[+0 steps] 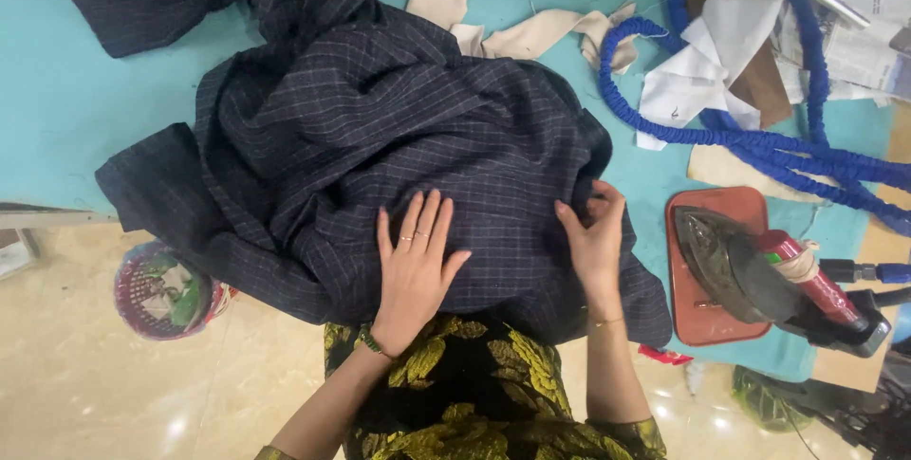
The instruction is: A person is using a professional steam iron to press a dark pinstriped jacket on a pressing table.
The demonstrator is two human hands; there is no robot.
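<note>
A large dark navy checked garment (380,128) lies heaped on a turquoise ironing table (57,90). My left hand (415,266) rests flat on the cloth near the front edge, fingers spread, rings on two fingers. My right hand (593,237) pinches a fold of the same cloth at its right edge, fingers curled around the fabric. Both forearms come up from the bottom, above my yellow-and-black patterned clothing.
An iron (759,270) with a red handle sits on a red-brown rest pad (707,322) at the right. A blue fabric-covered hose (759,142) loops behind it, beside white paper pieces (707,71) and beige cloth strips (531,33). A pink mesh waste basket (161,289) stands on the floor at left.
</note>
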